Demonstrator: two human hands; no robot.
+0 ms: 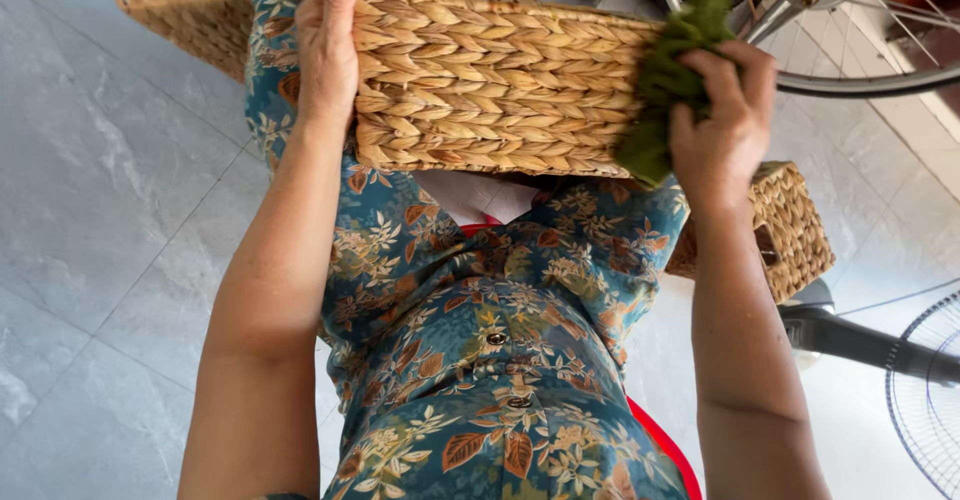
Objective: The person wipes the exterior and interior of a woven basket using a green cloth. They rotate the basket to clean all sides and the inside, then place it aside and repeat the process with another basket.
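Note:
A rectangular woven straw basket rests on my lap, its side wall facing me. My left hand grips the basket's left end, fingers curled over the rim. My right hand is closed on a crumpled green cloth and presses it against the basket's right end. I wear a teal dress printed with leaves. The inside of the basket is hidden from view.
A second woven basket sits on the floor at right, a third at top left. A bicycle wheel stands at top right. A standing fan with a dark base is at lower right. Grey tile floor spreads left.

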